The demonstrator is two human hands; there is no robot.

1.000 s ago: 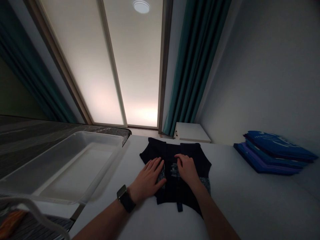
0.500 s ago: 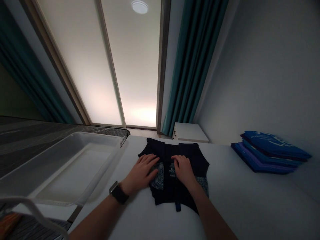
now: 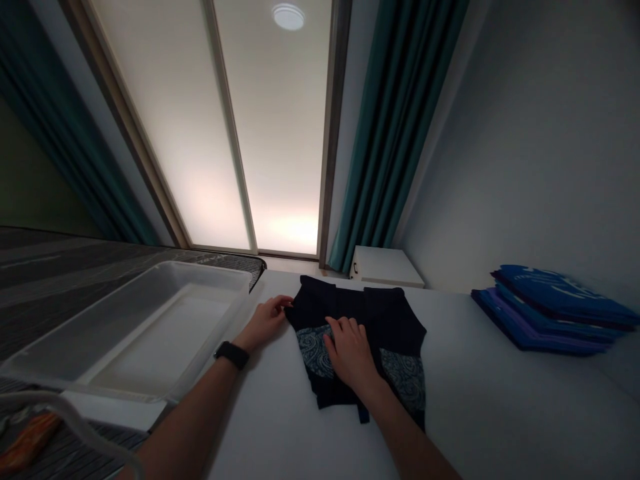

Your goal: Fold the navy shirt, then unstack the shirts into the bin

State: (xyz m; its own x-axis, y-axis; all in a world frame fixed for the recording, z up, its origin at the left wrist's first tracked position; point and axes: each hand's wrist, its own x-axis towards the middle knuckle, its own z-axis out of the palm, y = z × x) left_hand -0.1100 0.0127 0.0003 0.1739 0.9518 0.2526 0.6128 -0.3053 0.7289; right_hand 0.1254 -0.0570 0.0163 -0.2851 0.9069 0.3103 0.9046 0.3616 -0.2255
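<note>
A dark navy garment [image 3: 395, 317] with paisley-patterned panels lies spread on the white table [image 3: 295, 440]. At its left corner, my left hand [image 3: 266, 321] pinches the edge of the cloth between thumb and fingers; a black watch [image 3: 232, 355] is on that wrist. My right hand [image 3: 350, 350] rests on the middle of the garment with its fingers stretched out, covering part of the left paisley panel. A short dark strip [image 3: 363, 413] sticks out from the garment's near edge.
To the left is a translucent plastic bin [image 3: 165, 333]. A stack of folded blue and purple clothes [image 3: 555, 313] sits on the table at the right. Beyond the far edge is a white cabinet [image 3: 387, 265]. A pale curved bar [image 3: 75, 427] crosses the lower left.
My left hand has moved left and away from me, from lying on the paisley panel to the garment's left corner. My right hand has slid slightly left and flattened. The view has shifted slightly.
</note>
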